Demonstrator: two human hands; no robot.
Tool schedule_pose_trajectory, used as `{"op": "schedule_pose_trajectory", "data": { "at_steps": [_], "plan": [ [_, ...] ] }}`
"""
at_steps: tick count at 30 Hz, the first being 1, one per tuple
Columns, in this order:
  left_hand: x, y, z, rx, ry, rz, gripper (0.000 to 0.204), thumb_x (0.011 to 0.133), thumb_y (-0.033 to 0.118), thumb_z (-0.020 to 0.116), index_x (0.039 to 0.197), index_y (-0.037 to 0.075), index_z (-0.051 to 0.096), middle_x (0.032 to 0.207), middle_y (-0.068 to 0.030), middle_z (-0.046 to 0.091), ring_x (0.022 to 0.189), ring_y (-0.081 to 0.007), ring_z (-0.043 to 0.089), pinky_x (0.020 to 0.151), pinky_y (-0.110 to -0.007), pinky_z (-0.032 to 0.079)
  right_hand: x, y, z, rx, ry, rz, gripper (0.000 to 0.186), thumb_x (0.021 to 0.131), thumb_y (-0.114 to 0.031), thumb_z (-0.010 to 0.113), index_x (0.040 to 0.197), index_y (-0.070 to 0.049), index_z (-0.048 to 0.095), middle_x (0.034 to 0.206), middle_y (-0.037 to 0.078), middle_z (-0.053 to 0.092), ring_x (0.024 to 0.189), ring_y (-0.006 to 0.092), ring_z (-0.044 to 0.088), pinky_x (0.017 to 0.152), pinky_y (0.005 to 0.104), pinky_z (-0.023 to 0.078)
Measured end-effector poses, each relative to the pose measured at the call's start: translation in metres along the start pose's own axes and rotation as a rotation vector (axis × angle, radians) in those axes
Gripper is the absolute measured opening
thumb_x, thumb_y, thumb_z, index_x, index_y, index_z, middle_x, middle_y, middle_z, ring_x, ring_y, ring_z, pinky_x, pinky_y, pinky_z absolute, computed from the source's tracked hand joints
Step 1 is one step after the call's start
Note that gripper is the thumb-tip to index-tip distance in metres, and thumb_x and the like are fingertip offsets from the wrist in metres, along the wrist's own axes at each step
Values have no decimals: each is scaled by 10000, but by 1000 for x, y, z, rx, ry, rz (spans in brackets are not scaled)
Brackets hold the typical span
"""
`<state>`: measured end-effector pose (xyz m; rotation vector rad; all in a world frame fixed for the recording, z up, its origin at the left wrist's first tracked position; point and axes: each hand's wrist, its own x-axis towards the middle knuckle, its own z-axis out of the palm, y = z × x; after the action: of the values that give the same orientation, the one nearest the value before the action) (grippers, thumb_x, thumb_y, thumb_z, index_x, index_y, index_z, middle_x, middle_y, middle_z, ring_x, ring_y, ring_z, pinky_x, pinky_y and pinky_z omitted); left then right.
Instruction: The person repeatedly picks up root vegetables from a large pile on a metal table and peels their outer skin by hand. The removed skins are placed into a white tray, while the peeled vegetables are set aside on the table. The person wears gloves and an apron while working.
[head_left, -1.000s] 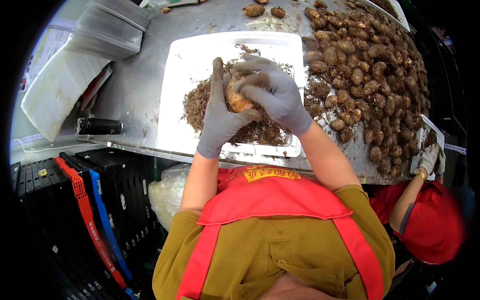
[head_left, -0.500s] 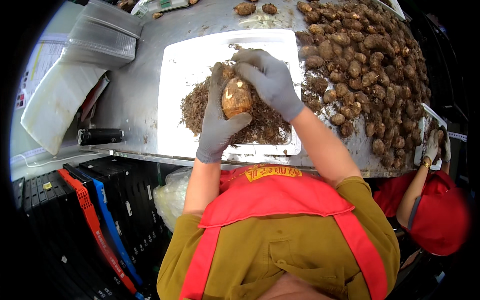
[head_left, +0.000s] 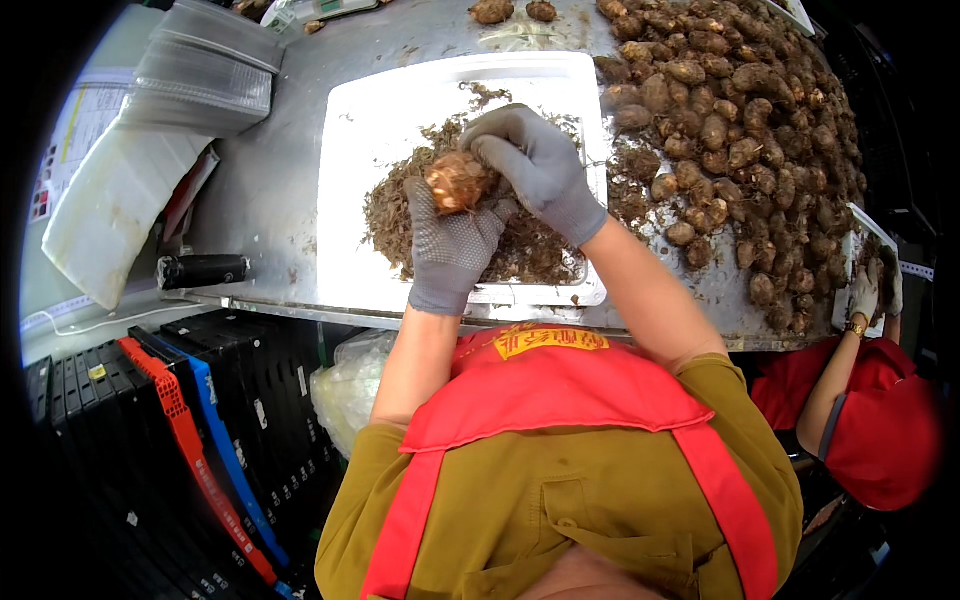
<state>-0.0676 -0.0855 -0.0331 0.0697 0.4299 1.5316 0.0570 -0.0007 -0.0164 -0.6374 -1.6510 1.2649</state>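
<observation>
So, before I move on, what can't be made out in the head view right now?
All in the head view:
Brown tuber: its underside, hidden by the left hand.
Right hand: some fingertips are hidden at the tuber, leaving its grip unclear.
White tray: part of its floor, covered by brown shreds.
White device: cut off by the top edge.
Co-worker's gloves: too small to show what they hold.

red characters are marking a yellow apron patch by the front edge of the table; pale letters are lining a red crate near the front left corner; unreadably fine print is showing on a sheet past the left edge.
</observation>
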Motion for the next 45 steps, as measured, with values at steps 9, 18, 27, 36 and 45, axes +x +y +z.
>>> {"op": "schedule_pose_trajectory", "data": {
  "at_steps": [9, 18, 27, 36, 45],
  "plan": [
    [4, 3, 1, 11, -54, -169, 553, 949, 443, 508, 1342, 55, 477, 1287, -168, 537, 1125, -324, 554, 942, -458, 505, 30, 7, -29, -52, -2, -113, 402, 993, -304, 485, 1146, 40, 627, 1120, 154, 673, 1117, 221, 600, 969, 326, 468],
    [3, -2, 2, 152, 127, 13, 572, 975, 529, 450, 1358, 104, 464, 1330, -143, 517, 1248, -310, 499, 1055, -458, 445, -3, -10, 3, -397, -107, -342, 321, 838, -341, 704, 1072, -122, 726, 1192, 137, 660, 1231, 324, 530, 1040, 421, 416],
    [6, 4, -11, -91, -111, -166, 692, 970, 546, 388, 1441, 42, 337, 1405, -216, 428, 1200, -384, 514, 1013, -529, 441, 10, 23, -45, -127, 184, 318, 331, 972, -278, 548, 1024, 14, 694, 936, 98, 719, 856, 184, 666, 868, 321, 522],
    [5, 7, -5, -55, 86, -107, 597, 978, 496, 407, 1372, 49, 438, 1263, -201, 543, 1053, -305, 597, 839, -431, 551, -12, 14, -15, -65, 28, 191, 573, 895, -370, 660, 1327, -19, 523, 1224, 142, 624, 1080, 209, 601, 946, 304, 465],
    [3, 5, -15, -54, -16, -267, 547, 982, 477, 457, 1291, 27, 507, 1073, -168, 640, 799, -281, 655, 623, -355, 569, 2, 8, -46, -15, 184, 368, 349, 942, -331, 612, 883, 0, 708, 690, 55, 657, 623, 92, 601, 596, 245, 472]
  ]
}}
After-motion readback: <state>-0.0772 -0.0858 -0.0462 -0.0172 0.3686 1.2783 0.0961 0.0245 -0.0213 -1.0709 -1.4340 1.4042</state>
